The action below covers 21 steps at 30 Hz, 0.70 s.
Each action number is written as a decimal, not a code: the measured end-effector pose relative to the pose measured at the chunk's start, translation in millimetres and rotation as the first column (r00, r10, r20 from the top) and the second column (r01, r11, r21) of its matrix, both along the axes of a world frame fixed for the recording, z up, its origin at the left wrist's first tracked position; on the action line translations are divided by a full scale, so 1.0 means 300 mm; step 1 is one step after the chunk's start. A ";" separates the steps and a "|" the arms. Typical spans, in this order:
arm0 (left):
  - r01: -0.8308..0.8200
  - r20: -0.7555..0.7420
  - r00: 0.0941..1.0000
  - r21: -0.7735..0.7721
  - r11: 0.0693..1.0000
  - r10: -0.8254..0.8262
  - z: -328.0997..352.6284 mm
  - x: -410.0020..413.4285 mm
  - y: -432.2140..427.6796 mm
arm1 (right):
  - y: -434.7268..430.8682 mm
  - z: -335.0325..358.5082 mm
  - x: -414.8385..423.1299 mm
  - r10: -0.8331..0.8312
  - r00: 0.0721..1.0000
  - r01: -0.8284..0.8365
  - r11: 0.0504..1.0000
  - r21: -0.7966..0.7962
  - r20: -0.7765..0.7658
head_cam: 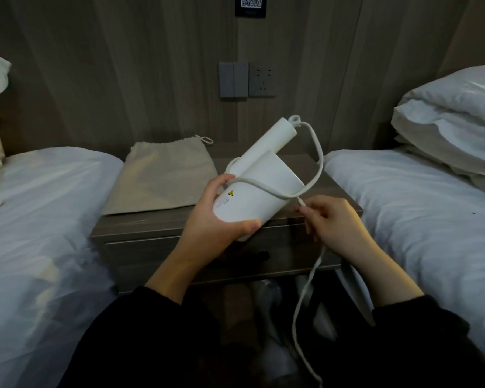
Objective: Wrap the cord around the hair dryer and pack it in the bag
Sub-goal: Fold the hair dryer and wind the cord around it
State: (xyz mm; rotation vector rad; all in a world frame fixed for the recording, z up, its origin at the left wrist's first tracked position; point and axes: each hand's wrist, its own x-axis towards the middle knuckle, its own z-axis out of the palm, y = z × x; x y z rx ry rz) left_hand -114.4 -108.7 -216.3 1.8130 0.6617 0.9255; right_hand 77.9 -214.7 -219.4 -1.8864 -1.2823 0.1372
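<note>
A white hair dryer (pixel 263 180) is held above the nightstand, its folded handle pointing up and away. My left hand (pixel 221 214) grips the dryer's barrel from the left, thumb under its near end. The white cord (pixel 318 155) leaves the handle tip, loops down on the right and crosses the barrel to my left fingers. My right hand (pixel 336 222) pinches the cord just right of the barrel; the rest hangs down toward the floor. A beige drawstring bag (pixel 163 177) lies flat on the nightstand behind my left hand.
The grey nightstand (pixel 140 225) with a drawer stands between two white beds (pixel 45 208) (pixel 420 219). Pillows (pixel 454 121) are stacked on the right bed. A switch and socket panel (pixel 247 79) sits on the wall behind.
</note>
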 end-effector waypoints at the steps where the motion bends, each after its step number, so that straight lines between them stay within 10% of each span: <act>1: -0.011 0.006 1.000 -0.005 1.000 0.011 -0.003 0.003 -0.001 | -0.005 0.006 -0.013 0.000 0.999 0.002 0.999 -0.044 0.051; 11: -0.212 -0.024 0.977 0.009 0.977 0.212 -0.004 0.012 0.006 | -0.040 0.043 -0.088 0.209 0.978 -0.202 0.941 -0.270 0.000; 21: -0.323 -0.087 0.938 0.132 0.937 0.336 -0.008 0.022 -0.016 | -0.038 0.044 -0.112 0.110 0.987 -0.053 0.910 -0.411 0.115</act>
